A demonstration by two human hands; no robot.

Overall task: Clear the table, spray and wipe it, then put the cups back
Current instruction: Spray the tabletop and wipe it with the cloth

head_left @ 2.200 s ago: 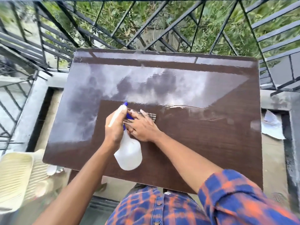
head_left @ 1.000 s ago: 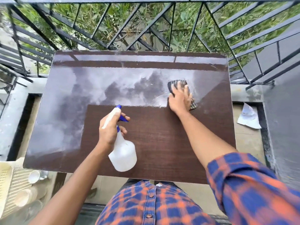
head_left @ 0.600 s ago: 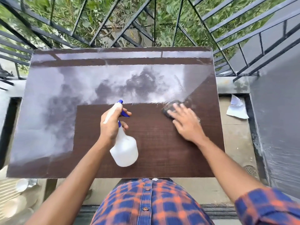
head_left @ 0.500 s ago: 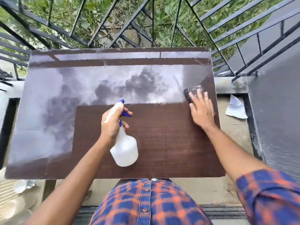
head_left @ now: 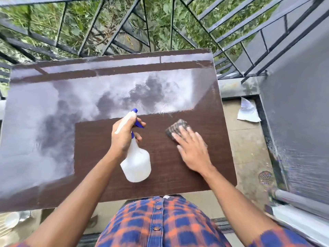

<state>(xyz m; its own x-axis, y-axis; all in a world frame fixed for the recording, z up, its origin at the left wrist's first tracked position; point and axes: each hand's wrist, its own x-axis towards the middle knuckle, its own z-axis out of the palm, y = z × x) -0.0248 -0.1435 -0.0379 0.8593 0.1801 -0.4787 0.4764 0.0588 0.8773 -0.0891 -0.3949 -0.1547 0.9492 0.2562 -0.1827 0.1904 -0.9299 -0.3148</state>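
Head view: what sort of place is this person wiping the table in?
Most likely an outdoor balcony: a black metal railing stands right behind the table, green plants show through its bars, and the concrete floor has a round drain.

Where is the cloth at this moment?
In the head view, the cloth lies on the right half of the table, pressed under the right hand, right of the bottle.

Right hand [head_left: 193, 150] and cloth [head_left: 175, 128] nearer centre
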